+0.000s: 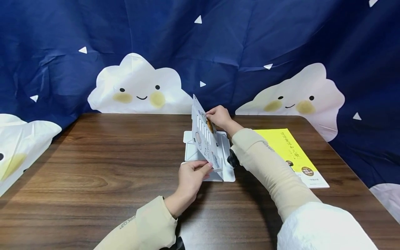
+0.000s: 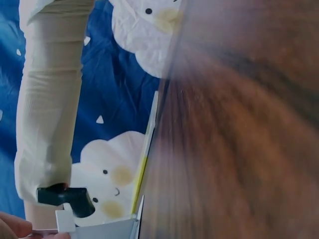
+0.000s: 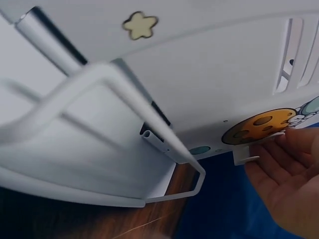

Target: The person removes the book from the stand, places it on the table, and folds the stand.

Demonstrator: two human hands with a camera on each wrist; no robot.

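Observation:
A white book stand point(image 1: 203, 139) with cartoon planet prints and slots stands on the table, its panel tilted up over a flat white base point(image 1: 229, 173). At the near lower corner of the panel, my left hand point(image 1: 191, 175) pinches the edge between thumb and fingers; only fingertips of this left hand point(image 2: 15, 226) show in the left wrist view. My right hand point(image 1: 219, 116) grips the panel's far edge. In the right wrist view, the right hand point(image 3: 294, 174) has its fingers behind a small white tab point(image 3: 242, 155) beside the orange planet print. A bent white bracket point(image 3: 134, 99) crosses close to the camera.
A yellow book point(image 1: 281, 147) lies flat on the brown wooden table point(image 1: 109, 166), right of the stand and beneath the right forearm. Behind the table hangs a dark blue curtain point(image 1: 212, 41) with smiling white clouds.

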